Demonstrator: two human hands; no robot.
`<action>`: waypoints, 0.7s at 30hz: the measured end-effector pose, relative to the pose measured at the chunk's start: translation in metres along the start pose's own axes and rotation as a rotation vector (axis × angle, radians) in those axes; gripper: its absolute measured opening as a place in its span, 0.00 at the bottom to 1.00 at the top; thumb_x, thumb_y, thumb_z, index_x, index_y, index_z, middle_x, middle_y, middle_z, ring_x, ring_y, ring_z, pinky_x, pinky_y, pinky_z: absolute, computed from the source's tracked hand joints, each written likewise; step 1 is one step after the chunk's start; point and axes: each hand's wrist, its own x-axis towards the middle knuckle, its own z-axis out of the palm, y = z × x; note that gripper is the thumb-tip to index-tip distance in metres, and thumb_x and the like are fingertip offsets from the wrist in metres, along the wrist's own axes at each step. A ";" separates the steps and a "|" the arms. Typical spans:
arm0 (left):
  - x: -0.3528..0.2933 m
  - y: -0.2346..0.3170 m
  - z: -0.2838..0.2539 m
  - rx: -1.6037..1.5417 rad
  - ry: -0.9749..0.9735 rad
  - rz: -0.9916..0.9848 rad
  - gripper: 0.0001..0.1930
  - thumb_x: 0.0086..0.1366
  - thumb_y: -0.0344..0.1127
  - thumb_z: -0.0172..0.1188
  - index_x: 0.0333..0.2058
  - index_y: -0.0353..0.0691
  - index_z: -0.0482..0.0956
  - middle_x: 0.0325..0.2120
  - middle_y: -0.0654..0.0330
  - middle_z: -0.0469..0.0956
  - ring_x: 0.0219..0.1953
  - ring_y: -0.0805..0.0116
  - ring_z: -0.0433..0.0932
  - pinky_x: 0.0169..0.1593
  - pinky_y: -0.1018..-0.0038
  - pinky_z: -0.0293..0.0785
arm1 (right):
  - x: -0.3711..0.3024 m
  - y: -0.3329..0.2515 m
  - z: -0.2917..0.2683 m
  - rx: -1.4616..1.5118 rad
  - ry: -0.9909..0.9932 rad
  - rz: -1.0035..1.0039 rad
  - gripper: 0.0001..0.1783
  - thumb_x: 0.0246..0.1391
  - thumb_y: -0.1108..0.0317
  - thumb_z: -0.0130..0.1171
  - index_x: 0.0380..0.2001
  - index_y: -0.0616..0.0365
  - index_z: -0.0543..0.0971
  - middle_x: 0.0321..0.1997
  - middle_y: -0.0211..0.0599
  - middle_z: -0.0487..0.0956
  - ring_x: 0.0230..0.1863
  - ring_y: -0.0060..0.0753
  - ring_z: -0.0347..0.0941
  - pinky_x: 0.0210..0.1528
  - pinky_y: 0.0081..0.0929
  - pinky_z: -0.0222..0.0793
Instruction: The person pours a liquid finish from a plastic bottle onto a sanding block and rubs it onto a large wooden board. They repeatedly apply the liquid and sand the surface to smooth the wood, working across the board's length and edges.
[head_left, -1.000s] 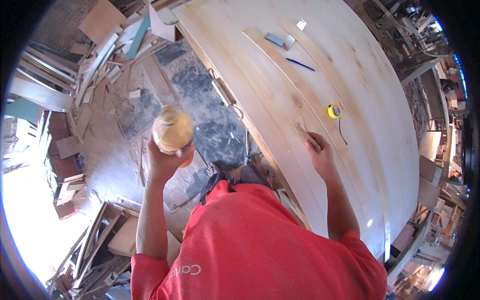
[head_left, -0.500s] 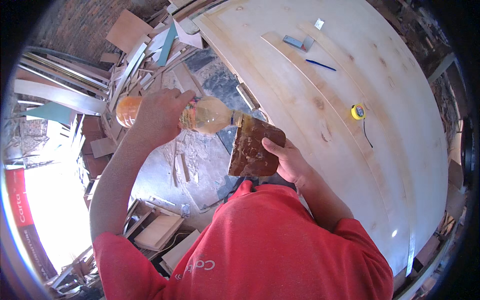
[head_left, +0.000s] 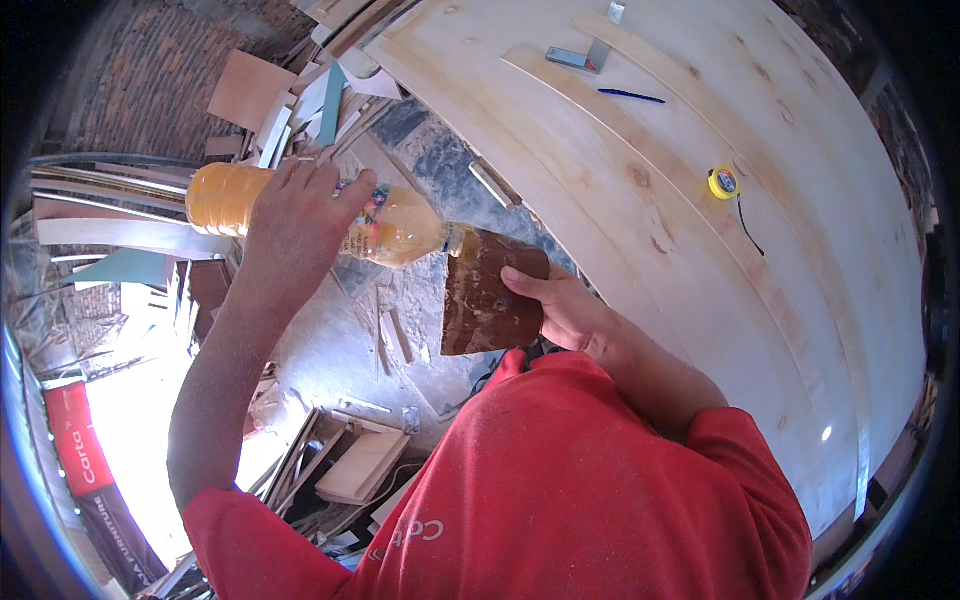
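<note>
My left hand (head_left: pixel 300 215) is wrapped around a clear plastic bottle (head_left: pixel 405 228) with a colourful label. The bottle lies nearly level, its neck tipped slightly down to the right, with yellow-orange liquid showing at its base end. Its mouth meets the upper edge of a flat brown piece (head_left: pixel 485 305), smeared with dried, glue-like patches. That piece is gripped in my right hand (head_left: pixel 575 315), thumb on its face and the other fingers hidden behind. Whether liquid is flowing out cannot be made out.
On the right spreads a large pale plywood sheet (head_left: pixel 690 320), bearing a yellow tape measure (head_left: pixel 722 182), a blue pen (head_left: pixel 632 96) and a small try square (head_left: pixel 580 58). Wood offcuts (head_left: pixel 330 105) heap up at the far left. More boards (head_left: pixel 362 468) lie low at the left.
My view has turned slightly. The bottle and brown piece have shifted left in the picture, still meeting at the bottle's mouth, and more of the bottle's base end shows. Both grips stay the same.
</note>
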 end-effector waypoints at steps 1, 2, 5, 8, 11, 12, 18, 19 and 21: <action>-0.001 0.000 0.000 -0.002 0.001 0.000 0.25 0.59 0.22 0.58 0.56 0.44 0.78 0.39 0.53 0.79 0.46 0.51 0.80 0.60 0.53 0.73 | 0.000 0.000 0.000 -0.004 0.006 0.008 0.31 0.66 0.63 0.64 0.70 0.54 0.68 0.66 0.36 0.77 0.65 0.37 0.75 0.68 0.46 0.72; -0.002 0.000 0.001 -0.005 0.001 0.000 0.25 0.59 0.22 0.58 0.56 0.44 0.78 0.39 0.53 0.79 0.46 0.51 0.80 0.60 0.53 0.73 | -0.001 0.000 -0.001 -0.008 0.013 0.016 0.32 0.66 0.63 0.65 0.70 0.54 0.68 0.66 0.36 0.77 0.65 0.37 0.75 0.68 0.47 0.72; -0.008 0.000 0.006 -0.021 0.008 -0.006 0.24 0.59 0.23 0.58 0.56 0.43 0.79 0.39 0.52 0.79 0.47 0.50 0.80 0.60 0.53 0.73 | -0.002 0.000 0.002 -0.029 0.011 0.005 0.32 0.66 0.62 0.65 0.70 0.53 0.68 0.66 0.36 0.77 0.66 0.37 0.74 0.68 0.47 0.72; -0.015 0.001 0.008 -0.039 0.016 -0.025 0.24 0.59 0.23 0.59 0.56 0.43 0.79 0.40 0.52 0.79 0.47 0.50 0.80 0.61 0.53 0.73 | -0.002 0.004 0.004 -0.023 0.031 0.023 0.31 0.66 0.62 0.64 0.69 0.53 0.68 0.65 0.36 0.77 0.66 0.37 0.75 0.68 0.47 0.72; -0.024 0.000 0.012 -0.034 0.031 -0.035 0.24 0.59 0.22 0.59 0.55 0.42 0.80 0.40 0.52 0.79 0.48 0.50 0.80 0.63 0.52 0.73 | -0.001 0.009 0.006 -0.015 0.058 0.048 0.31 0.66 0.63 0.64 0.69 0.53 0.69 0.65 0.36 0.78 0.65 0.37 0.75 0.68 0.47 0.72; -0.027 -0.001 0.014 -0.029 0.038 -0.036 0.24 0.58 0.22 0.59 0.55 0.42 0.80 0.41 0.52 0.79 0.48 0.50 0.80 0.63 0.52 0.72 | -0.001 0.010 0.008 -0.025 0.067 0.050 0.31 0.66 0.63 0.64 0.69 0.53 0.69 0.65 0.36 0.78 0.65 0.37 0.75 0.68 0.47 0.73; -0.045 -0.005 0.023 -0.060 0.061 -0.061 0.24 0.59 0.22 0.59 0.55 0.41 0.80 0.41 0.52 0.79 0.48 0.51 0.80 0.63 0.52 0.73 | 0.002 0.021 0.014 -0.045 0.089 0.046 0.28 0.67 0.63 0.64 0.67 0.53 0.71 0.64 0.35 0.79 0.65 0.37 0.75 0.68 0.47 0.72; -0.049 -0.006 0.025 -0.076 0.066 -0.068 0.24 0.59 0.22 0.59 0.55 0.42 0.80 0.41 0.52 0.79 0.48 0.51 0.80 0.63 0.52 0.73 | 0.003 0.024 0.015 -0.051 0.090 0.040 0.28 0.66 0.63 0.65 0.67 0.52 0.72 0.63 0.35 0.79 0.65 0.37 0.75 0.68 0.47 0.72; -0.058 -0.009 0.033 -0.107 0.075 -0.081 0.24 0.59 0.22 0.59 0.56 0.42 0.79 0.41 0.52 0.79 0.49 0.51 0.80 0.63 0.52 0.73 | 0.003 0.029 0.020 -0.065 0.123 0.047 0.28 0.65 0.63 0.66 0.66 0.52 0.73 0.62 0.35 0.80 0.65 0.37 0.75 0.68 0.47 0.72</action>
